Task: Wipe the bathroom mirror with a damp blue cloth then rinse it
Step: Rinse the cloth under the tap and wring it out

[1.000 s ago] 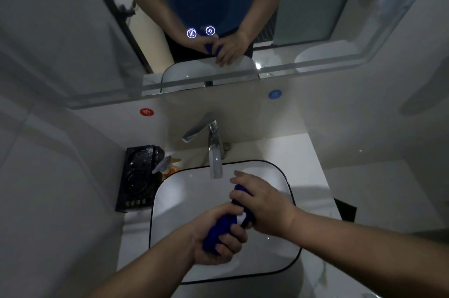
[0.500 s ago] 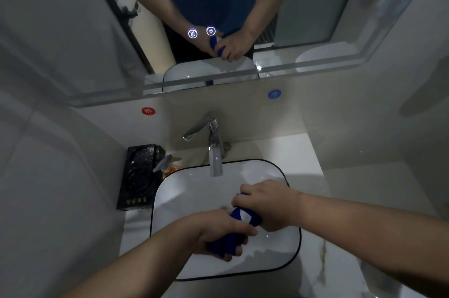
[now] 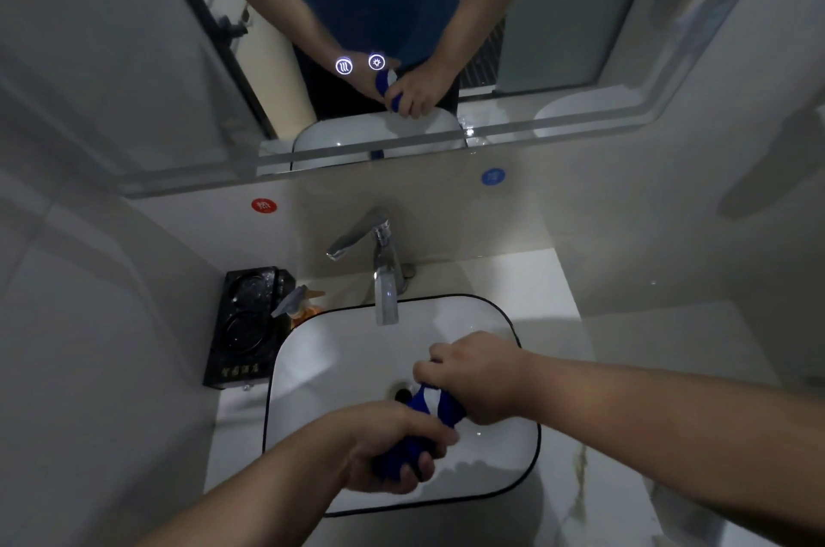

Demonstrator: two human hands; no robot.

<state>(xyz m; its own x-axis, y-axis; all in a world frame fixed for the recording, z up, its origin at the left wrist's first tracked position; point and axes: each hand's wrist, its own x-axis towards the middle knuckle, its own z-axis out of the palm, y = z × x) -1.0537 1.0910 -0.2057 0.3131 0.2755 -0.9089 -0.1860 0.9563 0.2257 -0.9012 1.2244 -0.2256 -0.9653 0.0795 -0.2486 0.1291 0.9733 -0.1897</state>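
Observation:
The blue cloth [image 3: 431,408] is twisted into a tight roll over the white sink [image 3: 321,368], just in front of the drain. My left hand [image 3: 393,448] grips its near end and my right hand [image 3: 477,377] grips its far end, both fists closed around it. Most of the cloth is hidden inside my fists; a pale stripe shows between them. The chrome faucet [image 3: 384,274] stands behind the basin, and I cannot tell whether water runs from it. The mirror [image 3: 134,68] fills the wall above and reflects my arms and the cloth.
A black tray [image 3: 250,323] sits on the counter left of the sink, with a pump bottle [image 3: 299,305] beside it. Two lit touch buttons [image 3: 359,64] glow on the mirror. Red [image 3: 263,205] and blue [image 3: 493,177] stickers mark the wall. The pale counter [image 3: 535,278] extends right.
Both hands have twisted the cloth tighter and shifted slightly toward me over the basin. My left hand rolled over the top of the cloth's near end.

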